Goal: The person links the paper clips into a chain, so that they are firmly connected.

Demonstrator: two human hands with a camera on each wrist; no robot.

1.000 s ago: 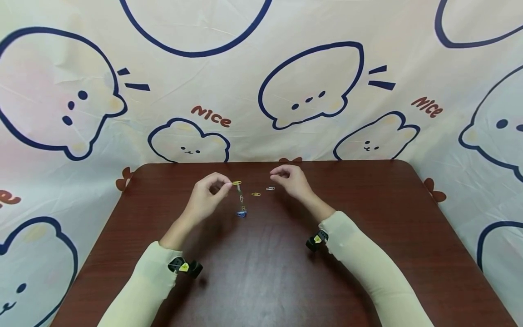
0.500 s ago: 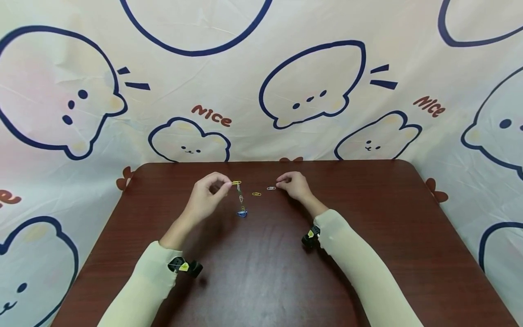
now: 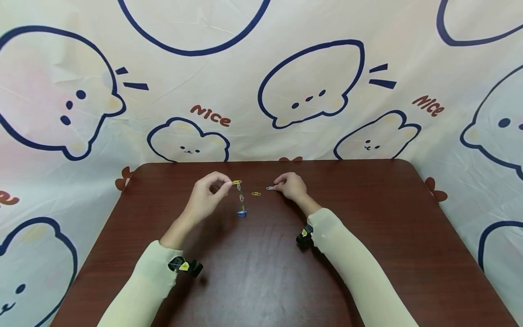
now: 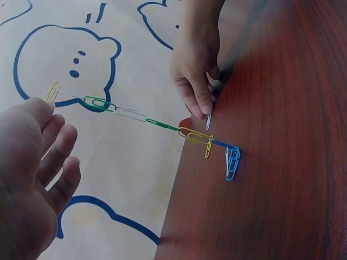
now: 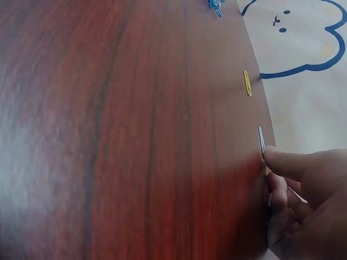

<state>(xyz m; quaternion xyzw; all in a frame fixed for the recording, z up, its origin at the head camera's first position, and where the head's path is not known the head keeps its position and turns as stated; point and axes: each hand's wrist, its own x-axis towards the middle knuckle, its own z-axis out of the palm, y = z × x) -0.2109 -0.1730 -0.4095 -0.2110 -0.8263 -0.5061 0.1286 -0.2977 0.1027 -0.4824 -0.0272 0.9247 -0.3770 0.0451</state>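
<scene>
My left hand (image 3: 206,195) pinches a yellow paper clip (image 4: 53,92) between thumb and forefinger. From it hangs a chain of linked paper clips in green, white and yellow; one green clip (image 4: 97,102) shows near the top. At the chain's lower end, several blue paper clips (image 4: 233,162) gather in a small cluster at the table. To the right, my right hand (image 3: 291,185) pinches the end of a white paper clip (image 5: 261,141) close to the tabletop. Between the hands, a loose yellow paper clip (image 3: 256,194) lies on the table.
The dark brown wooden table (image 3: 261,272) has its far edge just beyond both hands. A pale cloth (image 3: 245,81) with blue cartoon outlines hangs behind it and at the sides. Each sleeve carries a small black wrist camera (image 3: 185,266).
My right hand came down beside the white paper clip, then moved slightly left and took its end between the fingertips. The left hand and its chain have stayed nearly still.
</scene>
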